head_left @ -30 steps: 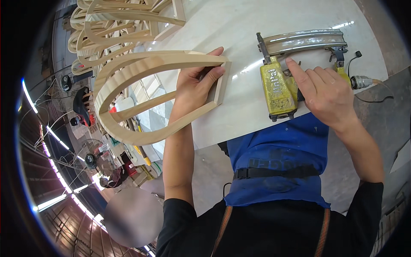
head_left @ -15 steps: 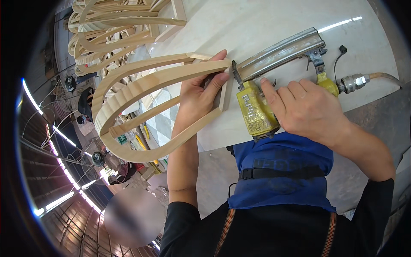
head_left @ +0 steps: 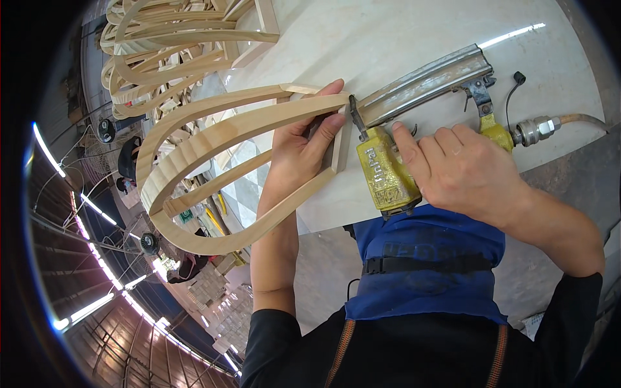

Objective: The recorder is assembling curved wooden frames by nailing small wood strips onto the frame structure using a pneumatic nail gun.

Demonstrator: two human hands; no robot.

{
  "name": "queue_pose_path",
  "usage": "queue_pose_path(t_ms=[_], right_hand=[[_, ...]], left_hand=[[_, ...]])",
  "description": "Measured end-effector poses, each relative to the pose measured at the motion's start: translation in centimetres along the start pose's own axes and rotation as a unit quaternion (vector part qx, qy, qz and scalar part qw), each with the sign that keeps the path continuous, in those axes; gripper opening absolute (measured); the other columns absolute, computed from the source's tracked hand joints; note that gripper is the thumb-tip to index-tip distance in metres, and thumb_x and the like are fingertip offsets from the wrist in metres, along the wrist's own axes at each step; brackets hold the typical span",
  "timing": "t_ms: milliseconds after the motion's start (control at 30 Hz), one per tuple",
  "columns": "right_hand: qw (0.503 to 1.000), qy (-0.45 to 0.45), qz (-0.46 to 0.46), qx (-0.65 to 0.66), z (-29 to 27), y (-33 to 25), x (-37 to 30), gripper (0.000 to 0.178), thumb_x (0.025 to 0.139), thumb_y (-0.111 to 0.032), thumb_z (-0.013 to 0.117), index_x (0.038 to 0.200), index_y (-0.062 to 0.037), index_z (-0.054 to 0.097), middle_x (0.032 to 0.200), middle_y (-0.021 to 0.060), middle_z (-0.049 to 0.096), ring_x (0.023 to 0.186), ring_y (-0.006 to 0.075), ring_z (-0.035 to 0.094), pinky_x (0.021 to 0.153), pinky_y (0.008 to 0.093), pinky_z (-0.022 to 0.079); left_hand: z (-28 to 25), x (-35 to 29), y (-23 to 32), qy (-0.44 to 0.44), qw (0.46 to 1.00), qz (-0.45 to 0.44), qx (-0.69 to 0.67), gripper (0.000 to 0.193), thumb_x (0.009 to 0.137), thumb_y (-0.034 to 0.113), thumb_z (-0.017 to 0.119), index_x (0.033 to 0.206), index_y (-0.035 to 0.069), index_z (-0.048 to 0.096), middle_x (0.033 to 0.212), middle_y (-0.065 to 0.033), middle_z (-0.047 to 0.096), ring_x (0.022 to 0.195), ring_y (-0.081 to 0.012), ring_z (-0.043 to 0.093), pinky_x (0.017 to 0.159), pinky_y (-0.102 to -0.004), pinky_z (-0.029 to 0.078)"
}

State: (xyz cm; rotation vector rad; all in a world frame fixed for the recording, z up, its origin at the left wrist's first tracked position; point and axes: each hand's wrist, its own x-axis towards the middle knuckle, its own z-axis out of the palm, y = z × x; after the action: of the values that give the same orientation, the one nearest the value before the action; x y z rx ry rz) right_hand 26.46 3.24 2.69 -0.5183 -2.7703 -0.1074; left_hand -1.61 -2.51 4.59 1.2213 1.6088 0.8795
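A curved wooden frame (head_left: 233, 132), made of bent pale strips joined to a straight end piece, lies in my left hand (head_left: 304, 139). My thumb and fingers close round that end piece. With my right hand (head_left: 462, 171) I grip a yellow pneumatic nail gun (head_left: 386, 171) by its handle, the index finger stretched along its side near the trigger. The gun's nose touches, or nearly touches, the upper corner of the end piece. Its long metal magazine (head_left: 430, 84) slants up to the right. An air hose (head_left: 582, 119) joins the gun through a metal coupling.
More curved wooden frames (head_left: 187, 39) are stacked at the far left of the pale table (head_left: 362, 32). Yellow-handled tools (head_left: 217, 216) lie beyond the table's left side. Farther left are a fan (head_left: 150, 244) and stacked pieces (head_left: 226, 297) on the floor.
Both hands keep their holds, and the gun's nose stays at the frame's corner. The frame's rounded end has dipped slightly. A blurred round patch at the lower left is gone.
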Motion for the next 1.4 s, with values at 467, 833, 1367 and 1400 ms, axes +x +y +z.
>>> queue_pose_path(t_ms=[467, 833, 1367, 1400], right_hand=[[0.999, 0.005, -0.038, 0.024, 0.7, 1.6, -1.4, 0.038, 0.093, -0.008, 0.074, 0.129, 0.0020, 0.079, 0.079, 0.0022, 0.059, 0.067, 0.0149, 0.051, 0.064, 0.0282, 0.044], [0.999, 0.030, -0.034, 0.028, 2.5, 2.2, -1.6, 0.035, 0.093, -0.008, 0.076, 0.126, 0.0019, 0.080, 0.077, 0.0028, 0.059, 0.065, 0.0150, 0.049, 0.064, 0.0284, 0.042], [0.999, 0.007, -0.038, 0.018, 3.1, 2.8, -1.7, 0.035, 0.092, -0.007, 0.077, 0.126, 0.0018, 0.081, 0.076, 0.0023, 0.058, 0.066, 0.0149, 0.047, 0.064, 0.0284, 0.042], [0.999, 0.006, -0.037, 0.019, 3.0, 2.8, -1.6, 0.035, 0.092, -0.007, 0.077, 0.125, 0.0017, 0.081, 0.076, 0.0023, 0.058, 0.066, 0.0149, 0.047, 0.064, 0.0283, 0.042]], left_hand=[[0.5, 0.4, -0.4, 0.001, 1.000, 0.015, 0.027, 0.043, 0.109, 0.005, 0.076, 0.151, 0.001, 0.072, 0.144, -0.0086, 0.076, 0.119, -0.0160, 0.070, 0.110, -0.0288, 0.055], [1.2, 1.2, -1.2, 0.004, 0.998, 0.027, 0.050, 0.043, 0.108, 0.006, 0.077, 0.151, 0.000, 0.071, 0.143, -0.0097, 0.076, 0.121, -0.0185, 0.070, 0.111, -0.0302, 0.054], [1.6, 2.0, -1.7, 0.002, 0.997, 0.024, 0.073, 0.044, 0.108, 0.004, 0.076, 0.151, 0.002, 0.071, 0.145, -0.0110, 0.075, 0.124, -0.0203, 0.071, 0.114, -0.0305, 0.054], [1.6, 1.9, -1.7, 0.001, 0.997, 0.027, 0.075, 0.044, 0.108, 0.004, 0.076, 0.151, 0.002, 0.071, 0.145, -0.0111, 0.075, 0.125, -0.0203, 0.071, 0.114, -0.0304, 0.054]])
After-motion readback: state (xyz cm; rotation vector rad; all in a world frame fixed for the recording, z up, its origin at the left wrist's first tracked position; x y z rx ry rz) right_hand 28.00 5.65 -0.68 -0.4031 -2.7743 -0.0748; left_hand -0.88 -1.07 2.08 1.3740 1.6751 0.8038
